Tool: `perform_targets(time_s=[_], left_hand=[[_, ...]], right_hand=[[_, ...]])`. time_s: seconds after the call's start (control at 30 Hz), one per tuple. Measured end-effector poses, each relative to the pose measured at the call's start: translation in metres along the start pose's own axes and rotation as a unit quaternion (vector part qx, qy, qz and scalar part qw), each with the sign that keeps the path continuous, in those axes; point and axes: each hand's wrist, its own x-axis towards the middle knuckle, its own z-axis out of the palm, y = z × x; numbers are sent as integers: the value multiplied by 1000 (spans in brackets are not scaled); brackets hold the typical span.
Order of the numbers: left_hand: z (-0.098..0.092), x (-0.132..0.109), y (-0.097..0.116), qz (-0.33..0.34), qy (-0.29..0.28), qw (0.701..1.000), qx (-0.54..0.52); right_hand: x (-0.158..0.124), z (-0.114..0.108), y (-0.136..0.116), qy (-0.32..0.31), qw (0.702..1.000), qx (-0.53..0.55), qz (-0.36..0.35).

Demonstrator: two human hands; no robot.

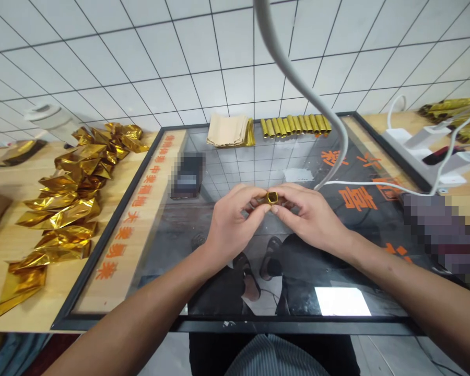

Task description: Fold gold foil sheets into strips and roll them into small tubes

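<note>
A small gold paper tube (272,198) is held end-on above the glass tabletop, its squarish open end facing me. My left hand (237,216) pinches its left side between thumb and fingers. From the right, my right hand (307,211) closes on the same tube, with the thumb at its lower edge. The fingers hide most of the tube's length. Farther back lie a row of similar gold tubes (295,126) and, left of them, a stack of beige paper sheets (227,129) with gold showing at its right side.
Folded gold foil pieces (68,203) are heaped on the wooden surface at left, near a white bottle (50,120). A blurred dark object (187,175) lies on the glass. A grey flexible stalk (297,78) arches overhead. At right are a white power strip (411,151) with cords and more gold rolls (454,112).
</note>
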Motion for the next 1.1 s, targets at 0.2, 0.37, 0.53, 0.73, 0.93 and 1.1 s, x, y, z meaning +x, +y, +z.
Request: perform_targets(time_s=[0.2, 0.37, 0.53, 0.73, 0.93, 1.1], left_hand=[[1, -1, -1, 10, -10, 1000, 19], [1, -1, -1, 13, -12, 1000, 14], [3, -2, -4, 29, -9, 999, 16], [5, -2, -10, 109, 28, 993, 42], [4, -3, -7, 117, 31, 991, 58], [4, -3, -7, 134, 44, 988, 63]], right_hand=[[-4, -1, 2, -1, 999, -14, -30], [-5, -1, 2, -11, 999, -21, -40], [-5, -1, 2, -5, 999, -36, -38], [-5, -1, 2, 1, 998, -40, -46], [-5, 2, 2, 7, 997, -48, -53], [-7, 3, 5, 7, 996, -64, -59]])
